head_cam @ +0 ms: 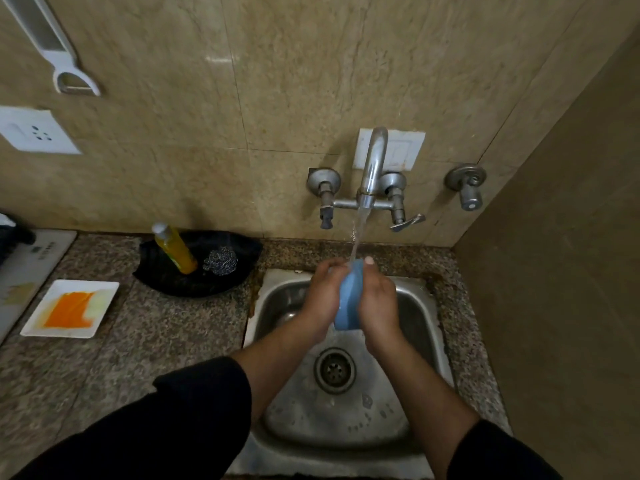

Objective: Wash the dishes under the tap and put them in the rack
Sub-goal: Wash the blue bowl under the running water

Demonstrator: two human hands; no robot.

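1. Water (358, 233) from the tap (372, 164) lands on the blue dish (349, 299) we hold over the sink (346, 427).
2. Our left hand (323, 292) and right hand (379, 301) both curl around it, 1 per side.
3. Wet, the dish could slip from our grip and knock against the sink; we see no rack.

The left hand (323, 289) and right hand (379, 301), gripping the blue dish (349, 299), filled the gap under the tap (373, 168). A wall (554, 306) stood close on the right. Bare counter (166, 327) lay left of the sink (420, 327).
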